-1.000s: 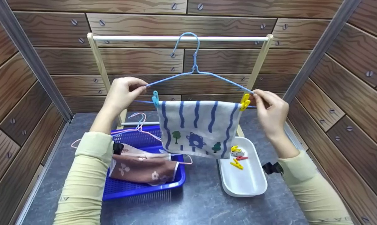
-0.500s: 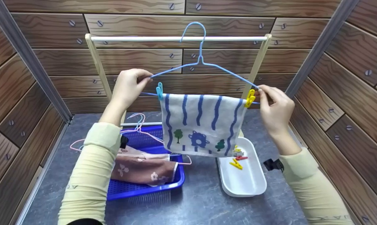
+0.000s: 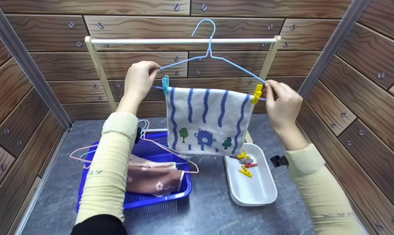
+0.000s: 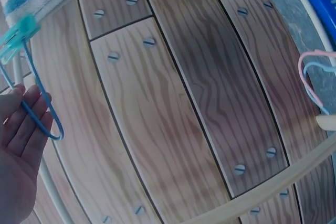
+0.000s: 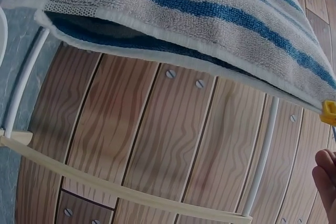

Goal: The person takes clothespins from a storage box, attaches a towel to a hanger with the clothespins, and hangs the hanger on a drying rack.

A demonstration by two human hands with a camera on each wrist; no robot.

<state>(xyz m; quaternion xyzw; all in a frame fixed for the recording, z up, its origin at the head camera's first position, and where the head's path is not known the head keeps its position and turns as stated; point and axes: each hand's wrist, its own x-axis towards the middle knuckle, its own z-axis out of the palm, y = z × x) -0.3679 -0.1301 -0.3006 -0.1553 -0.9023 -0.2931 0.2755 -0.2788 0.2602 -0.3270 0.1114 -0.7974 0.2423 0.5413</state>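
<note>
A blue wire hanger (image 3: pixel 237 67) is held up between both hands, its hook rising above the rack's white rail (image 3: pixel 144 41). My left hand (image 3: pixel 139 78) pinches its left shoulder; in the left wrist view that hand (image 4: pixel 23 129) has the hanger's looped end across its fingers. My right hand (image 3: pixel 283 102) pinches the right shoulder. Over the hanger's lower bar hangs a white towel (image 3: pixel 206 120) with blue wavy stripes, folded double. A light-blue clothespin (image 3: pixel 165 85) clips its left corner and a yellow clothespin (image 3: pixel 257 94) its right one.
Below left, a blue basket (image 3: pixel 157 197) holds a brown flowered cloth (image 3: pixel 154 179) and pink and blue hangers (image 3: pixel 167 148). A white tray (image 3: pixel 254 192) at right contains several clothespins (image 3: pixel 245 171). The rack's wooden posts (image 3: pixel 99 71) stand before the plank-patterned wall.
Both hands have raised the hanger and towel. The hook has gone from overlapping the rail to standing mostly above it. The left forearm has swung right across the basket.
</note>
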